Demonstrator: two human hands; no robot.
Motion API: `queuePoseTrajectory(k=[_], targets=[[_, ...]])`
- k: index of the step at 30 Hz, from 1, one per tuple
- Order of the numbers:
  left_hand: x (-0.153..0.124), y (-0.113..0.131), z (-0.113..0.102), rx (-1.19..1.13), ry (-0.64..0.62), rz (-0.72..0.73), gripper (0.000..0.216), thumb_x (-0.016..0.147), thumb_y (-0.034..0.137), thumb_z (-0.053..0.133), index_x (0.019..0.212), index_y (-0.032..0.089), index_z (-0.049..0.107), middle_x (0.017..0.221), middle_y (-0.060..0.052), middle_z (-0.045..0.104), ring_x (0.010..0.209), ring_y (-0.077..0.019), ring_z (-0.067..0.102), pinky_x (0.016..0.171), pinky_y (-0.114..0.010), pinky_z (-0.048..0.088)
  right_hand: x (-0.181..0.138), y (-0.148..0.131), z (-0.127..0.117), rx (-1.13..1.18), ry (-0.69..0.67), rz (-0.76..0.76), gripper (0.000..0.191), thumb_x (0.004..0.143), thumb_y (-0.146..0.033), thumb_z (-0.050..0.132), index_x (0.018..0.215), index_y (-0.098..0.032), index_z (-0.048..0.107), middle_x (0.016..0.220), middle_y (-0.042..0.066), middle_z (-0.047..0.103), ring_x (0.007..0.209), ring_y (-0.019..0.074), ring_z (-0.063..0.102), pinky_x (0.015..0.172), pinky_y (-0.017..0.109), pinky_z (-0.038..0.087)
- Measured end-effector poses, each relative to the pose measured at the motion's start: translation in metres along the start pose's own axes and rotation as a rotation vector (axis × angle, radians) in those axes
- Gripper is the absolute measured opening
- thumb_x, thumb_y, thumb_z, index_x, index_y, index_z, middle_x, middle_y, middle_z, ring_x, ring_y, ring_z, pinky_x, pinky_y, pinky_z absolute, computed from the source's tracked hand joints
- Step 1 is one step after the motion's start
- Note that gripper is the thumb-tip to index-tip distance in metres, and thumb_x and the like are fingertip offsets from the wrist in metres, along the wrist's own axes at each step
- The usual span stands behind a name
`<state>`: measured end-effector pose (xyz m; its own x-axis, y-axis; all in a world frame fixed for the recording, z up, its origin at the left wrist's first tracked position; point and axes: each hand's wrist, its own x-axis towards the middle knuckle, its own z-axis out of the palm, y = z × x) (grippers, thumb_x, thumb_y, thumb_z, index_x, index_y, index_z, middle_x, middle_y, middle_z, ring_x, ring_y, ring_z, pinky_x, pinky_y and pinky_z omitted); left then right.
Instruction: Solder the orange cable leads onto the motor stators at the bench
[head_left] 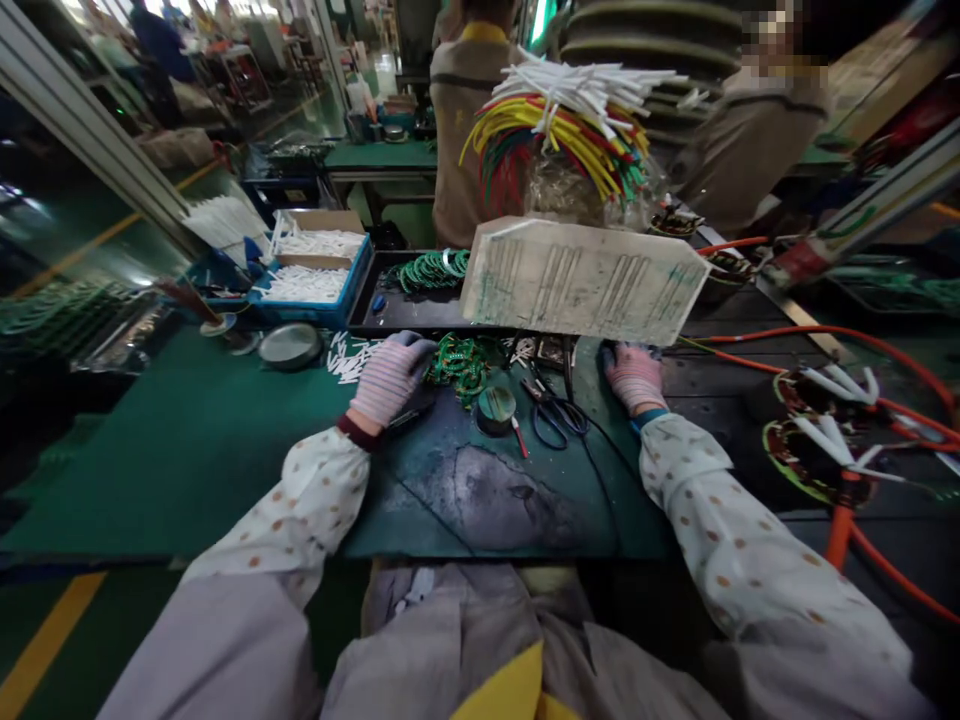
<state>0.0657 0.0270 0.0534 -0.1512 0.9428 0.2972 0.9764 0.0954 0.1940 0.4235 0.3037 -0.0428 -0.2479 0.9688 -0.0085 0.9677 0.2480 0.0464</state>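
Observation:
My left hand (pixel 391 376), in a pink-and-white striped glove, rests beside a tangled heap of small green ring-shaped circuit boards (pixel 459 366). Its fingers are loosely curved towards the heap, and no held object shows; whether they touch it I cannot tell. Loose white sleeves (pixel 351 358) lie just left of that hand. At the right, my right hand (pixel 634 376), gloved alike, lies on the bench with fingers stretched forward, partly dark at the tips, with nothing visible in it. Between the hands are black-handled scissors (pixel 553 418), a round tin (pixel 496 410) and a small red-and-white stick (pixel 520 438).
A pale marked board (pixel 585 280) stands before a bundle of coloured wires with white sleeves (pixel 581 100). A blue bin (pixel 315 270) holds white sleeves. A black tray (pixel 375 312) holds more green rings. Wound coils (pixel 810 455) with orange cables lie right. Co-workers stand behind.

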Motion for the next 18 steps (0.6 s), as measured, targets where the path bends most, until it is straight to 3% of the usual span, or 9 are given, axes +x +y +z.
queuePoseTrajectory(k=[5, 9, 14, 18], targets=[[0.066, 0.038, 0.032, 0.093, -0.14, 0.046, 0.041, 0.11, 0.014, 0.049, 0.138, 0.011, 0.079, 0.138, -0.022, 0.078, 0.13, -0.0325, 0.073, 0.118, -0.046, 0.058, -0.002, -0.005, -0.004, 0.009, -0.006, 0.033, 0.053, 0.115, -0.039, 0.037, 0.132, -0.014, 0.08, 0.13, 0.026, 0.08, 0.119, 0.0365, 0.075, 0.113, 0.053, 0.051], [0.108, 0.052, 0.056, 0.102, -0.152, 0.093, 0.056, 0.103, 0.002, 0.047, 0.156, 0.001, 0.065, 0.156, -0.029, 0.068, 0.15, -0.0346, 0.064, 0.133, -0.054, 0.046, -0.002, -0.007, -0.005, 0.02, -0.015, 0.051, 0.052, 0.115, -0.037, 0.039, 0.135, -0.014, 0.08, 0.128, 0.026, 0.08, 0.118, 0.036, 0.076, 0.104, 0.047, 0.057], [0.119, 0.061, 0.073, 0.151, -0.19, 0.135, 0.063, 0.098, -0.002, 0.047, 0.159, -0.001, 0.063, 0.165, -0.035, 0.057, 0.165, -0.0443, 0.047, 0.139, -0.068, 0.034, 0.0, -0.006, -0.003, 0.04, -0.007, 0.041, 0.051, 0.113, -0.037, 0.045, 0.149, -0.015, 0.074, 0.142, 0.025, 0.076, 0.129, 0.0347, 0.074, 0.111, 0.044, 0.055], [0.12, 0.071, 0.083, 0.203, -0.218, 0.172, 0.066, 0.1, -0.002, 0.041, 0.163, 0.002, 0.059, 0.166, -0.032, 0.058, 0.166, -0.043, 0.045, 0.138, -0.069, 0.034, 0.003, -0.004, -0.002, 0.049, 0.007, 0.047, 0.059, 0.109, -0.039, 0.052, 0.163, -0.018, 0.062, 0.148, 0.025, 0.074, 0.138, 0.0346, 0.07, 0.116, 0.044, 0.052]])
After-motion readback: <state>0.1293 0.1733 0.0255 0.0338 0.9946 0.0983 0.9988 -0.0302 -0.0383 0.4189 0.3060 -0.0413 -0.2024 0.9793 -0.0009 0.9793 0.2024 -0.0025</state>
